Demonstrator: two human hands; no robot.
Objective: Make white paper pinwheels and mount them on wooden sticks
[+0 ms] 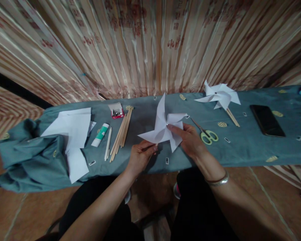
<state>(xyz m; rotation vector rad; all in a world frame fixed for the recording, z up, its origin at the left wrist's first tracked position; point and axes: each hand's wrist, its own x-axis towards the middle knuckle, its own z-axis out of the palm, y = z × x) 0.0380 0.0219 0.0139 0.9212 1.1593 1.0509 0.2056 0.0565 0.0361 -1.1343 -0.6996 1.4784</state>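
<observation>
A white paper pinwheel (162, 126) is held up in front of me, above the cloth-covered table. My left hand (141, 154) is closed below its lower left blade, pinching what looks like the end of a wooden stick; most of the stick is hidden. My right hand (190, 138) grips the pinwheel from the right, with the thumb at the small metal pin in its centre and the other fingers behind the paper. To the right of that hand lie scissors (207, 135) with pale green handles, their blades pointing up and left.
White paper sheets (76, 129) lie at left beside bunched cloth (37, 160). Nearer are a glue stick (100, 135), a white pen (108, 144), wooden sticks (121, 132) and a small box of pins (116, 111). Another pinwheel (222, 96) and a phone (267, 120) lie at right.
</observation>
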